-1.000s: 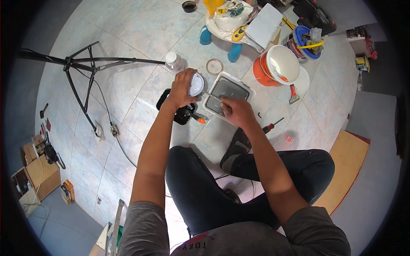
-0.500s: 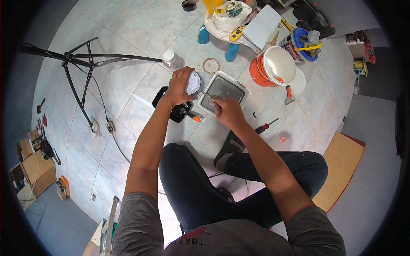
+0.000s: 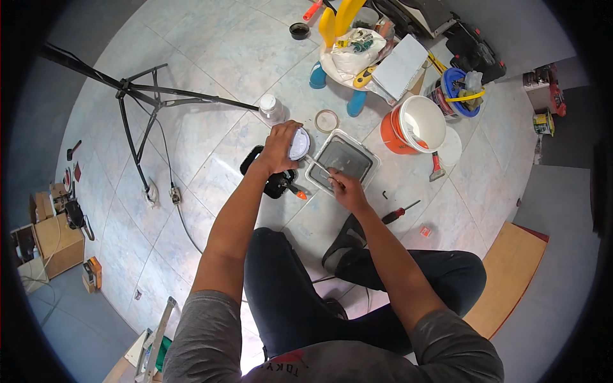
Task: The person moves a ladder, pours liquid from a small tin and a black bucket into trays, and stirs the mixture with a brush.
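My left hand (image 3: 279,150) is wrapped around the side of a small round container with a pale lilac-white top (image 3: 299,145). In my right hand (image 3: 348,189) is a thin, light stick-like tool (image 3: 317,165). Its far end reaches the near right edge of the round container; its exact kind is too small to tell. Under the tool lies a rectangular tub (image 3: 374,167) with a whitish rim and a dark grey surface inside. Beside my left wrist sits a black tray (image 3: 251,158), partly hidden by the hand, with an orange-tipped brush (image 3: 295,191) lying across it.
A clear jar with a white lid (image 3: 270,107) stands by a black tripod leg (image 3: 217,99). Tape roll (image 3: 326,120), orange-and-white bucket (image 3: 399,133), red scraper (image 3: 437,167) and screwdriver (image 3: 400,212) lie around the tub. A small stool (image 3: 356,103) with tools stands farther off.
The whole view has shifted, so the floor things sit lower in the picture. My right hand has drawn back from the round container, and more of the thin tool shows.
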A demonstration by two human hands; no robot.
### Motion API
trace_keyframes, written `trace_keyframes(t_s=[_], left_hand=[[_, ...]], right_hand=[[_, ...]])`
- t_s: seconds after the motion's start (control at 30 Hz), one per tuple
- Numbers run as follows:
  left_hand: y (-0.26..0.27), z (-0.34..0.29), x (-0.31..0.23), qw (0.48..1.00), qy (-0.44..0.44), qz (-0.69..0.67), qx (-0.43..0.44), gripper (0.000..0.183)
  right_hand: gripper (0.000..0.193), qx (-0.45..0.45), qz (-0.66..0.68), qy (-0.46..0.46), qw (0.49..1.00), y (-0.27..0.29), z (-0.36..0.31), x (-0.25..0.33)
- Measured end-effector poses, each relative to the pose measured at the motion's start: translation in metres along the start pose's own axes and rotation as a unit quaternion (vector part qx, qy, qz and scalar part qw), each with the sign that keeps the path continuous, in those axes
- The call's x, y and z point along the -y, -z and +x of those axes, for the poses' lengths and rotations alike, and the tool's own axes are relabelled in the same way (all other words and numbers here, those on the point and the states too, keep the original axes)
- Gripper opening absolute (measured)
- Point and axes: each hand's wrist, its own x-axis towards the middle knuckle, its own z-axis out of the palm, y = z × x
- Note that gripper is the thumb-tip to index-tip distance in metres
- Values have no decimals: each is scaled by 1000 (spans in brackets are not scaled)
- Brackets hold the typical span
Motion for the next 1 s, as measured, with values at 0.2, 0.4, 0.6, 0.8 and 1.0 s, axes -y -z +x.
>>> trace_keyframes(t_s=[0.2,0.4,0.6,0.8,1.0], left_hand=[[0,-5,-6,999,38,5,-23,103],[-8,0,-7,998,46,3,-33,102],[-8,-1,-10,998,56,5,-30,101],[-6,1,-5,998,51,25,-32,103],[-3,5,-4,999,32,15,-36,104]], right_hand=[[20,105,-233,-98,962,22,44,104],[17,89,-330,-109,933,6,85,161],[14,85,-323,-100,937,-13,52,148],[25,7,-156,-50,986,-5,16,95],[33,15,-56,11,998,2,9,39]])
